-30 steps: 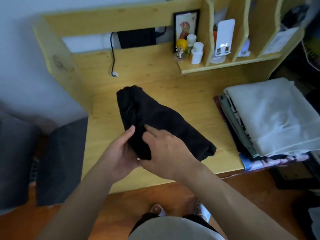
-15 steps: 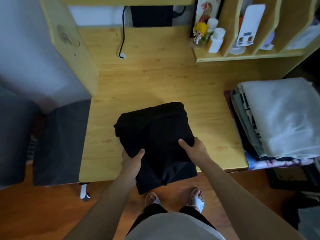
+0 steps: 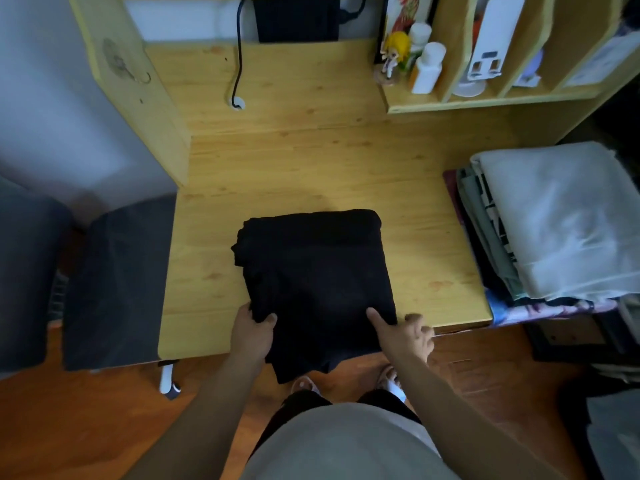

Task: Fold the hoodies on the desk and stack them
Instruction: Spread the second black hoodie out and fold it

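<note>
Squared-up black hoodie [image 3: 315, 271]: left hand [image 3: 252, 336] grips it, right hand [image 3: 405, 336] pinches.

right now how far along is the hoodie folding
Done: a stack of folded clothes sits at the desk's right end. In hand: the black hoodie is folded square, left hand and right hand gripping its near edge. Left: putting it on the stack.

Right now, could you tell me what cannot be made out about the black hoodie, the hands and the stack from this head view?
- Black hoodie: too dark to show folds or its hood.
- Left hand: fingertips tucked under the cloth.
- Right hand: whether its far fingers touch the hoodie.
- Folded stack: the white top layer hides the lower pieces, and the frame's right edge crops it.
</note>
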A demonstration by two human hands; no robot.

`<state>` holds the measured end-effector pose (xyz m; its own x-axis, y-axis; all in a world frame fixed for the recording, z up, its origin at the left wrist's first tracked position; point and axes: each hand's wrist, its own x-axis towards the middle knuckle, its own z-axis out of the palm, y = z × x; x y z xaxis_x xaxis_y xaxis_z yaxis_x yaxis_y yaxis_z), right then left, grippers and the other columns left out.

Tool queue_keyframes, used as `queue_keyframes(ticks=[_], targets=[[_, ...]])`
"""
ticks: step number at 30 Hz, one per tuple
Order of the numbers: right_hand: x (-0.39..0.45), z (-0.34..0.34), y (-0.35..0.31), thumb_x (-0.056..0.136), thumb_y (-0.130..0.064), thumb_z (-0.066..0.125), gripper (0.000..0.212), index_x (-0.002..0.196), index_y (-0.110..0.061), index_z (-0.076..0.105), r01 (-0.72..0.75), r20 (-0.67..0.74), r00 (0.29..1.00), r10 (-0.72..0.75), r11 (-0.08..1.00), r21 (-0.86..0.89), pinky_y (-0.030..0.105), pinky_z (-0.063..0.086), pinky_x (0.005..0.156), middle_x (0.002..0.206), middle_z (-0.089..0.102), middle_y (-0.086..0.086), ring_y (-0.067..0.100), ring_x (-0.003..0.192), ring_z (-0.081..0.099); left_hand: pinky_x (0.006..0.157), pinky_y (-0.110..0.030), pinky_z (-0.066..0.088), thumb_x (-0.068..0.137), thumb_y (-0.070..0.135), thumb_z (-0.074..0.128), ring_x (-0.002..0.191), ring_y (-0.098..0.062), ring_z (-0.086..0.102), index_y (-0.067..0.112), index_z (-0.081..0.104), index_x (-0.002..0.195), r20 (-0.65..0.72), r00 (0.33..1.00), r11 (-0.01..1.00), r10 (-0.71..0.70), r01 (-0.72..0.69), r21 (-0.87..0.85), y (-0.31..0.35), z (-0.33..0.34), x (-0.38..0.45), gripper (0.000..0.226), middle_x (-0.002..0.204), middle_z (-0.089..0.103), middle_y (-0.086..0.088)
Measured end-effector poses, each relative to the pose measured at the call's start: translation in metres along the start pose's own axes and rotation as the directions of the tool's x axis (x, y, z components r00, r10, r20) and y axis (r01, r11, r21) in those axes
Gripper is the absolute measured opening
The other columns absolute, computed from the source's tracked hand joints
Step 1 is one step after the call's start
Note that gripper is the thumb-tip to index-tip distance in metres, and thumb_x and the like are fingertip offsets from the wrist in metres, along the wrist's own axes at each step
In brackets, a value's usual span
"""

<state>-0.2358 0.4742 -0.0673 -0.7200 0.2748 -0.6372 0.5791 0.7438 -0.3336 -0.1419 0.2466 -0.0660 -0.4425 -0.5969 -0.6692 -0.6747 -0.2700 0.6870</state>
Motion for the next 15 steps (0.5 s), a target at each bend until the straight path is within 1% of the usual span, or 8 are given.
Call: queue_keyframes(ticks=[1,3,5,7,9,12,14,15], targets=[[0.002,0.001,0.006,0.073,-0.073,0.071,0.097,0.137,-0.01,0.034,-0.075,0.065,0.996,0.067,0.988,0.138,0.046,0.037,0.107,0.136,0.044,0.016,0.036,0.128,0.042,0.084,-0.036,0.052,0.098,0.015,0.066,0.105,-0.025,0.064,0.011,0.055,0.135,-0.007,1.0,0.999,-0.011,0.011,-0.041,-0.004,0.001,-0.003,0.039,0.118,0.064,-0.002],[0.003,0.001,0.013,0.073,-0.059,0.081,0.086,0.129,-0.012,0.035,-0.217,0.219,0.968,0.12,0.838,0.501,0.048,0.047,0.102,0.129,0.053,0.014,0.033,0.116,0.055,0.075,-0.034,0.055,0.092,0.022,0.076,0.099,-0.021,0.067,0.012,0.059,0.129,0.05,0.998,0.992,-0.027,0.033,-0.121,-0.009,0.005,-0.014,0.041,0.118,0.069,-0.002],[0.001,0.0,0.015,0.075,-0.045,0.086,0.075,0.123,-0.016,0.037,-0.275,0.293,0.951,0.096,0.691,0.668,0.05,0.056,0.092,0.118,0.058,0.012,0.031,0.105,0.062,0.074,-0.031,0.056,0.088,0.017,0.08,0.101,-0.017,0.07,0.021,0.064,0.124,0.175,0.984,0.986,-0.025,0.052,-0.156,-0.012,0.009,-0.023,0.04,0.115,0.073,0.004],[-0.002,-0.006,0.012,0.076,-0.037,0.087,0.07,0.124,-0.014,0.04,-0.315,0.355,0.932,0.072,0.646,0.696,0.047,0.061,0.079,0.113,0.061,0.012,0.032,0.101,0.065,0.082,-0.035,0.058,0.086,0.004,0.077,0.108,-0.023,0.07,0.022,0.065,0.125,0.3,0.95,0.965,-0.085,0.153,-0.213,-0.004,0.007,-0.032,0.045,0.117,0.074,0.001],[-0.002,-0.023,0.011,0.076,-0.029,0.087,0.066,0.127,-0.007,0.052,-0.411,0.494,0.868,0.039,0.616,0.673,0.04,0.061,0.067,0.113,0.068,0.015,0.033,0.1,0.068,0.095,-0.044,0.055,0.083,0.0,0.073,0.114,-0.033,0.066,0.011,0.064,0.129,0.376,0.907,0.902,-0.192,0.313,-0.296,0.009,0.001,-0.041,0.048,0.124,0.071,-0.01],[-0.005,-0.061,0.019,0.07,-0.022,0.089,0.063,0.126,-0.008,0.063,-0.569,0.682,0.731,-0.04,0.515,0.641,0.036,0.057,0.069,0.112,0.073,0.015,0.029,0.098,0.068,0.095,-0.049,0.053,0.082,0.003,0.068,0.116,-0.039,0.064,0.004,0.064,0.127,0.398,0.896,0.851,-0.198,0.359,-0.384,0.029,-0.002,-0.067,0.046,0.125,0.07,-0.017],[-0.009,-0.088,0.025,0.071,-0.021,0.087,0.063,0.128,-0.008,0.063,-0.581,0.709,0.69,-0.144,0.474,0.661,0.039,0.056,0.075,0.114,0.072,0.016,0.031,0.099,0.066,0.088,-0.049,0.053,0.082,0.007,0.067,0.115,-0.039,0.065,0.004,0.064,0.127,0.398,0.909,0.845,-0.127,0.309,-0.436,0.045,0.007,-0.094,0.045,0.121,0.072,-0.017],[-0.009,-0.102,0.026,0.074,-0.022,0.084,0.062,0.13,-0.008,0.062,-0.554,0.695,0.686,-0.216,0.464,0.691,0.042,0.056,0.083,0.119,0.07,0.018,0.034,0.106,0.065,0.085,-0.048,0.053,0.084,0.008,0.065,0.112,-0.039,0.066,0.004,0.064,0.126,0.389,0.917,0.848,-0.086,0.272,-0.454,0.054,0.015,-0.109,0.042,0.115,0.075,-0.015]])
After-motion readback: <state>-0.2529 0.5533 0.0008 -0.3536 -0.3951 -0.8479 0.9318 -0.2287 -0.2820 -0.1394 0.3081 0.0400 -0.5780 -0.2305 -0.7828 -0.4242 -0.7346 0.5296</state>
